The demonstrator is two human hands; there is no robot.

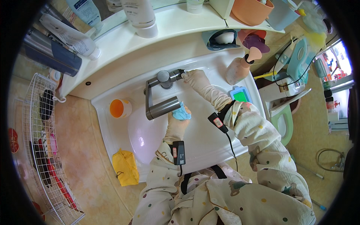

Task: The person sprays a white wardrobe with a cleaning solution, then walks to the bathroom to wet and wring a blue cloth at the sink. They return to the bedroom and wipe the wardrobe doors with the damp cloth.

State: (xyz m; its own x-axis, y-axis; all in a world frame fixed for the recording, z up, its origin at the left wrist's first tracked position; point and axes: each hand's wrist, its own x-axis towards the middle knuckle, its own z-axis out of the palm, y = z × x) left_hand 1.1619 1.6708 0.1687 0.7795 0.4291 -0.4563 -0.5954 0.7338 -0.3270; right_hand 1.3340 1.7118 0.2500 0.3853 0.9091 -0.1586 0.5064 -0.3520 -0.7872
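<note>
My left hand, in a pale glove, holds a crumpled light-blue cloth below the spout of the grey metal faucet, over the white sink basin. My right hand, gloved too, has its fingers at the faucet's handle; whether they grip it or only touch it is hard to see. No water stream is visible. A white cup with an orange inside stands on the sink's left ledge. A yellow cloth pouch lies over the front left corner.
A peach spray bottle and a blue-framed green item sit on the sink's right ledge. Above the sink runs a white shelf with tubes and cups. A white wire basket hangs at left; a toilet is at right.
</note>
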